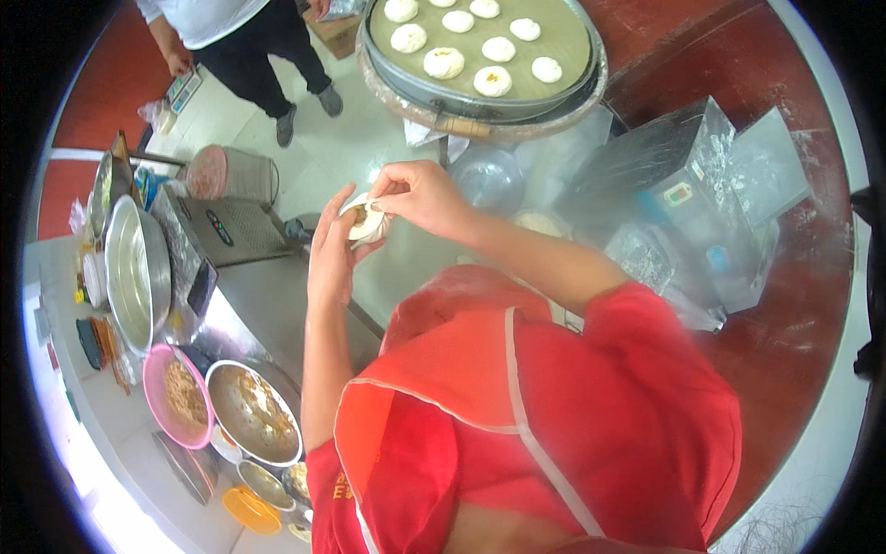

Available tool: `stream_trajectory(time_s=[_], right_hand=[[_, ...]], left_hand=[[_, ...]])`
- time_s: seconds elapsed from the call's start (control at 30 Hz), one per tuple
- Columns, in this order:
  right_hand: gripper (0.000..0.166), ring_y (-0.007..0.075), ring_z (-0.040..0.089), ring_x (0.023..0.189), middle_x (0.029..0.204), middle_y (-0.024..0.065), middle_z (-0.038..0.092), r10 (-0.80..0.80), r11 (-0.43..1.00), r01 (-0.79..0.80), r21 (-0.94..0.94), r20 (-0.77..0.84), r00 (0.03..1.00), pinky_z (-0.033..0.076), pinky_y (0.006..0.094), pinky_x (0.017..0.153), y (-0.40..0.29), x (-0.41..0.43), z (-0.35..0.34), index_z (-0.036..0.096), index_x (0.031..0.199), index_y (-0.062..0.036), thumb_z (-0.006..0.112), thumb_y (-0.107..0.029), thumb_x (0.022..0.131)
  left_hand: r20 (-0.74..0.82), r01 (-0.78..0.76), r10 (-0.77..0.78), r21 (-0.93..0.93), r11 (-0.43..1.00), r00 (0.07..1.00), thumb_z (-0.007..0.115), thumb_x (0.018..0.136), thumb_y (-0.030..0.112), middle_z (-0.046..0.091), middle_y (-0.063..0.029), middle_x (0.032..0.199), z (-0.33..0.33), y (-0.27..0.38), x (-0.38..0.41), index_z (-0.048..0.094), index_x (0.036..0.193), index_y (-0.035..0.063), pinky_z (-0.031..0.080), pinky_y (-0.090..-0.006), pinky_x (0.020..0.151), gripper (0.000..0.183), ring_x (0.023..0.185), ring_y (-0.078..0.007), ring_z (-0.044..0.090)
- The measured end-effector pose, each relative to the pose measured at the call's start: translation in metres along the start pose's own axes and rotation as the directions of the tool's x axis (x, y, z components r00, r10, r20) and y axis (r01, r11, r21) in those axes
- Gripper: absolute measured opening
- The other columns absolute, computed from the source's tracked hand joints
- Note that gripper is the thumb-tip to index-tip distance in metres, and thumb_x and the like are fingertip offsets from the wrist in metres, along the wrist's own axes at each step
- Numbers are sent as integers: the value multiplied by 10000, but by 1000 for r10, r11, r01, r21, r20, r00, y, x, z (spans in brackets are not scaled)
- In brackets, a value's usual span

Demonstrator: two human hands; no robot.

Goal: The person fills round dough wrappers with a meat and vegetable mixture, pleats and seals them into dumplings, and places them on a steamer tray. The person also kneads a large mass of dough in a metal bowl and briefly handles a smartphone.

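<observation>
My left hand (337, 242) cups a round piece of dough with a brown filling (365, 220), its thumb at the filling and its fingers around the outside. With thumb and forefinger, my right hand (408, 197) pinches the dough's pleated rim on the right side. The top of the dough is partly open, so some filling shows. Beyond the hands, a large round steamer tray (477, 107) holds several white filled buns (444, 63) spaced apart on a greenish liner; a few show filling at the top.
At the left, a steel counter (256, 298) bears a large metal basin (138, 277), a pink bowl (208, 429) and a steel bowl of food (254, 413). A person (235, 48) stands at the upper left. Plastic-covered metal equipment (664, 180) is at the right.
</observation>
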State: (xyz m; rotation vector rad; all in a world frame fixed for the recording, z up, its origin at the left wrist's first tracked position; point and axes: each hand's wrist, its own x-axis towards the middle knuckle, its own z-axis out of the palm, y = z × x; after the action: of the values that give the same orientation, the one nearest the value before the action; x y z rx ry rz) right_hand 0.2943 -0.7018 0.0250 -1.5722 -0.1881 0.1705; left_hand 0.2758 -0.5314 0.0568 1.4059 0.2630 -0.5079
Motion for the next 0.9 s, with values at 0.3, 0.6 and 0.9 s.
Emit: stream_trajectory(time_s=[0.3, 0.6, 0.9], right_hand=[[80, 224, 618, 784, 815, 78, 611, 47, 969, -30, -247, 62, 997, 477, 333, 719, -5, -7, -15, 623, 869, -36, 638, -85, 807], [90, 275, 600, 730, 774, 108, 600, -273, 844, 358, -400, 253, 928, 470, 374, 654, -21, -8, -34, 629, 863, -45, 630, -98, 791], [101, 246, 606, 717, 771, 108, 594, -236, 901, 276, -336, 154, 959, 485, 331, 677, -18, -13, -41, 608, 873, -26, 621, -84, 792]], left_hand=[[4, -2, 1, 21, 1000, 1000, 430, 939, 162, 574, -104, 1179, 18, -30, 12, 475, 1313, 30, 573, -374, 806, 399, 1023, -216, 614], [170, 107, -141, 194, 975, 975, 471, 917, 191, 597, -78, 1134, 17, -12, 14, 513, 1287, 29, 560, -333, 788, 407, 996, -163, 608], [-25, 62, -62, 0, 998, 998, 476, 930, 176, 619, -63, 1096, 41, -16, 12, 537, 1259, 24, 545, -318, 804, 367, 963, -148, 620]])
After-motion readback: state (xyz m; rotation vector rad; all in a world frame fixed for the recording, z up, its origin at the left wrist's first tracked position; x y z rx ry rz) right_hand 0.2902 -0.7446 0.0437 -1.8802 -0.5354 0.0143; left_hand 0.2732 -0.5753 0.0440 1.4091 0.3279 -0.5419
